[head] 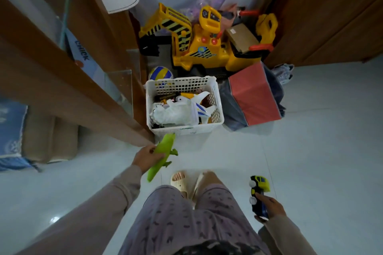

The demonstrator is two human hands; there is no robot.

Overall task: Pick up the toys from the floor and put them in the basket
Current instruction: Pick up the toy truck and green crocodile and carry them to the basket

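A white plastic basket (pixel 219 107) stands on the pale floor ahead of my feet, holding a white toy airplane (pixel 200 105) and other toys. My left hand (pixel 145 158) grips a green toy crocodile (pixel 162 154) by its middle; the toy's upper end reaches the basket's near rim. My right hand (pixel 271 206), low at the right, holds a yellow and blue toy truck (pixel 259 190) by its rear, nose pointing away from me.
A big yellow ride-on excavator (pixel 205 45) stands behind the basket, with a blue and yellow ball (pixel 160 73) at its left. A red box (pixel 255 97) sits right of the basket. Wooden shelving (pixel 62 80) runs along the left. Pale floor tiles spread to the right.
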